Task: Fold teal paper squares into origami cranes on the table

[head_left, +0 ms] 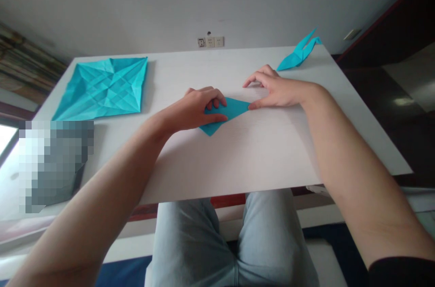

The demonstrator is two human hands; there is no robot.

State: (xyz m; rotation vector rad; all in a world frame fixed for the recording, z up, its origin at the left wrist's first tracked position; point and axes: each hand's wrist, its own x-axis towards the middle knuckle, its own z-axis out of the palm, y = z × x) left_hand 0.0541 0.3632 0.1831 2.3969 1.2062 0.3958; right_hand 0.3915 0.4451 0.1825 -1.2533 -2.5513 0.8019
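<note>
A turquoise sheet folded into a kite-like shape (pixel 234 107) lies on the white table in front of me, its narrow point toward the right. My left hand (pixel 199 105) rests over its wide left part, fingers curled and thumb along the near side, holding it down. With its thumb at the narrow tip, my right hand (pixel 273 90) has its other fingers apart and raised off the paper. Behind the right hand, near the table's far right corner, stands a folded turquoise paper crane (pixel 297 56).
An unfolded, creased turquoise sheet (pixel 110 88) lies at the table's far left. Nearer on that side is a pixelated object, probably a screen (pixel 59 165). The white table (pixel 238 160) meets a wall with power sockets (pixel 210 42). My knees are below its front edge.
</note>
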